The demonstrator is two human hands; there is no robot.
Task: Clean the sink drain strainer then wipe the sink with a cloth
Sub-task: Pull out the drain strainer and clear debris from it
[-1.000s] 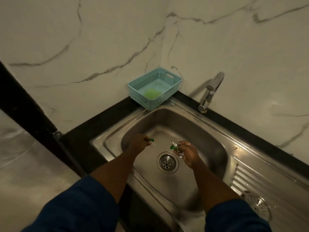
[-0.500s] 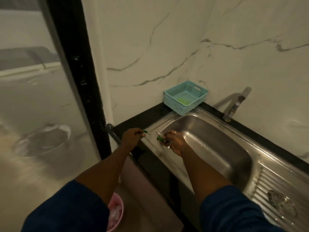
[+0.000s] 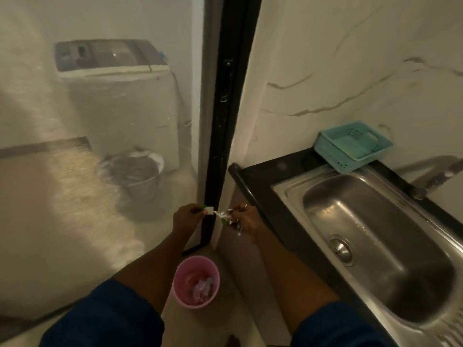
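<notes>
- Drain strainer (image 3: pixel 340 250): seated in the drain hole in the floor of the sink (image 3: pixel 288 194) basin, nearer the basin's front wall than the faucet side. Nothing touches it.
- Sink: stainless, set into a black countertop (image 3: pixel 260 176). The faucet (image 3: pixel 436 177) stands at the back edge, with its spout blurred.
- Left hand (image 3: pixel 186 217): past the left end of the countertop, over the floor. The fingers are curled and pinch a small green-and-white scrap (image 3: pixel 207 209) at the fingertips.
- Right hand (image 3: pixel 246 221): just beside the left hand and level with it. The fingers are curled round a crumpled clear wrapper (image 3: pixel 225 216) with a green bit in it. There is a ring on one finger. Whether the scrap and wrapper touch, I cannot tell.
- Pink bin (image 3: pixel 198 258): upright on the floor, seen between the two forearms and nearer the viewer than the hands. Crumpled clear plastic and something reddish lie inside.
- Teal basket (image 3: pixel 333 159): at the back left corner of the countertop, against the marble wall (image 3: pixel 350 71). Its front corner overhangs the sink rim.
- Black door frame (image 3: pixel 225 121): vertical, just left of the countertop's left end.
- Behind the frosted pane, blurred, are a washing machine (image 3: pixel 117 101) and a metal bucket (image 3: pixel 140 176) on the floor in front of it.
- Dark blue sleeves (image 3: pixel 107 316) cover both upper forearms.
</notes>
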